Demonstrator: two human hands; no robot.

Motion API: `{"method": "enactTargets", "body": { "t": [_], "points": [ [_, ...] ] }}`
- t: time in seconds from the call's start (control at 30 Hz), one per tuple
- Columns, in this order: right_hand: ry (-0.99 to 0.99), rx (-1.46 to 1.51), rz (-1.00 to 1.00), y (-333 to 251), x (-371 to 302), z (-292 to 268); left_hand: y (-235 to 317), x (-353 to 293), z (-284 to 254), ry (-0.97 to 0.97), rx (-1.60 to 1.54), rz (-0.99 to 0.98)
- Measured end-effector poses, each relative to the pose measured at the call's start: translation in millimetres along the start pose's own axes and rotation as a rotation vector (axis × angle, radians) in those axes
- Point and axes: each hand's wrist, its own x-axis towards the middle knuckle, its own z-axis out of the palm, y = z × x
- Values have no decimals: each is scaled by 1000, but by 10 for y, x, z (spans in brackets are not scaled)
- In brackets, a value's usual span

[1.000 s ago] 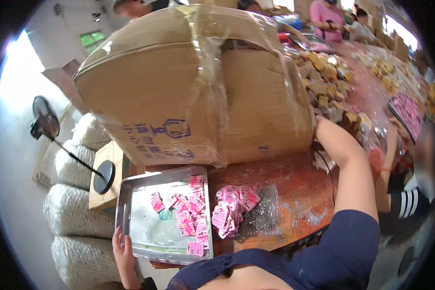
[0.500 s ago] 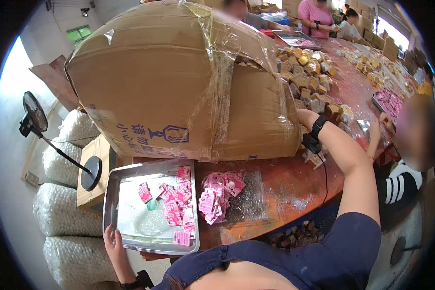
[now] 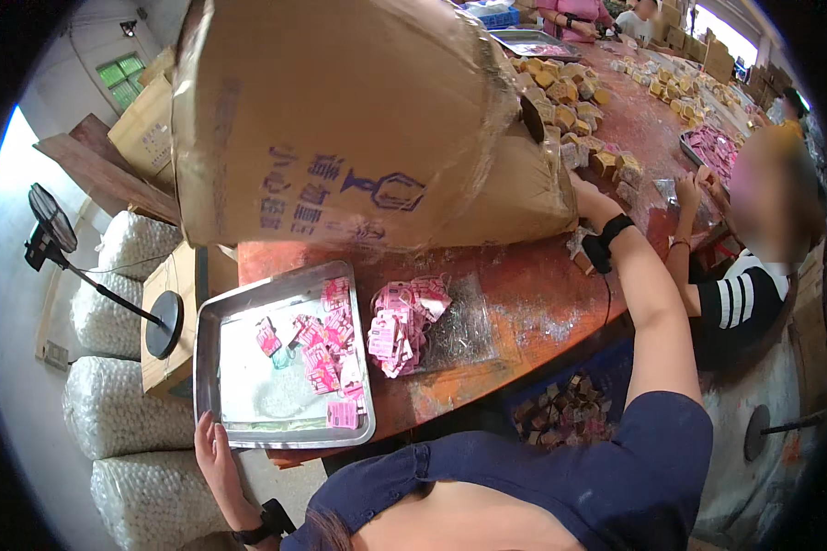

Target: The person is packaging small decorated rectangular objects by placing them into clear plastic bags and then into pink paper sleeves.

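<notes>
A big taped cardboard box (image 3: 358,119) stands tilted on the table, filling the upper left. My right hand (image 3: 595,202) is against its lower right edge, with the fingers hidden behind the cardboard. At the near left, my left hand (image 3: 215,452) grips the corner of a shallow metal tray (image 3: 285,433). Small pink printed cards (image 3: 322,354) lie in the tray, mostly along its right side, with a greenish clear piece among them. Just right of the tray a heap of similar pink cards (image 3: 400,326) rests beside a clear plastic bag (image 3: 459,321) on the table.
Many gold and brown blocks (image 3: 565,92) cover the far table (image 3: 551,275). A co-worker (image 3: 753,248) sits at the right, near a tray of pink pieces (image 3: 710,147). A fan (image 3: 53,220) and bags of white balls (image 3: 138,404) stand left. Below the table edge is a blue crate (image 3: 570,376).
The cardboard box has tipped and turned, its lower edge now farther from the tray and more tabletop showing. My right hand stays at its edge; my left hand stays on the tray. The view has shifted.
</notes>
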Motion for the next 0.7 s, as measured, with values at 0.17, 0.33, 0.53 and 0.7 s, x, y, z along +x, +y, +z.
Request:
{"method": "enactTargets", "body": {
  "t": [0.17, 0.33, 0.53, 0.7],
  "points": [
    [342, -433, -408, 838, -135, -101, -39, 118, 55, -62, -34, 16],
    [230, -94, -73, 877, -451, -280, -138, 122, 68, -87, -94, -47],
    [574, 66, 54, 483, -836, -254, 91, 329, 243, -168, 138, 245],
    [633, 144, 57, 464, -1256, 72, 799, 401, 576, -268, 345, 371]
  ]
}}
